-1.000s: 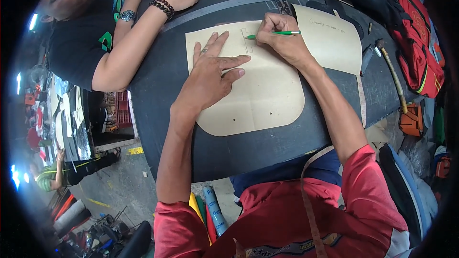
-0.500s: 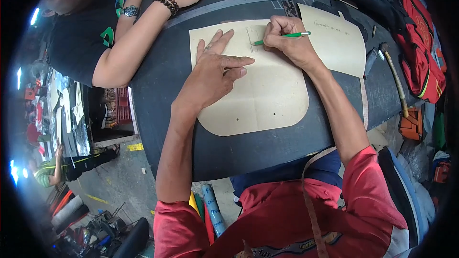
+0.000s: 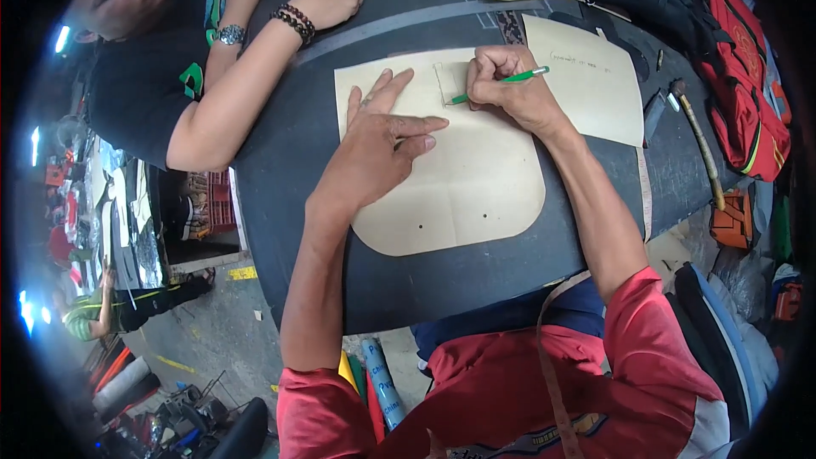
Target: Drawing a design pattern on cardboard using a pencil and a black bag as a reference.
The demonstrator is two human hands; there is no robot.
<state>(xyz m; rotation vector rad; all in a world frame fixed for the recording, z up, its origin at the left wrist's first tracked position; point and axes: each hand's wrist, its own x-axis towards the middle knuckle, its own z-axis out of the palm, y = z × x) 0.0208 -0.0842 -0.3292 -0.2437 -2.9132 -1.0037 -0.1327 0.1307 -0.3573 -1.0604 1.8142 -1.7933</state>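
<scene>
A cream card sheet with rounded near corners and two small holes lies on the dark table. My left hand rests flat on its left part, fingers spread, holding nothing. In my right hand is a slim green pencil, pinched between thumb and fingers. Its tip touches the sheet at the near end of a thin drawn outline, just beyond my left index finger. My right hand covers part of the sheet's far right area.
A second cream sheet with handwriting lies to the right, near a hammer. A long metal ruler crosses the far side. Another person's forearm leans on the table at left. A red bag sits far right.
The pencil tip has moved nearer to me along the drawn outline. My left hand stays flat on the sheet. The whole view has shifted slightly.
</scene>
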